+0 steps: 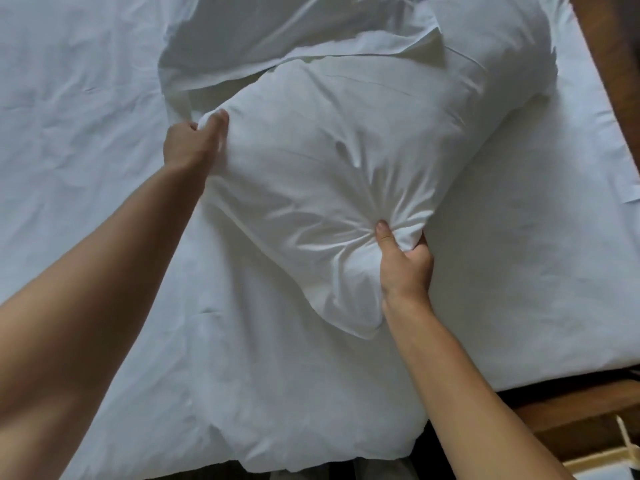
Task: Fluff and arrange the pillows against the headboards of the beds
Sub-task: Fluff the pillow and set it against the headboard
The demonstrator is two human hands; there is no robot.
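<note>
Two bare hands grip a plump white fabric pillow [322, 174] on a bed's wrinkled white sheet [69, 116]. The left hand [192, 142] pinches its far corner; the right hand [405, 263] bunches its near edge, beside a brown wooden bed frame [609, 46]

White-sheeted bed [519, 237] carries two white pillows [329, 150] [485, 32], rumpled duvet [259, 393].

Legible text, labels, brands, numbers, signs: none. The white cotton pillow [332, 174], the white bed sheet [519, 237] and the brown wooden bed frame [609, 64] carry no readable print or tag.
</note>
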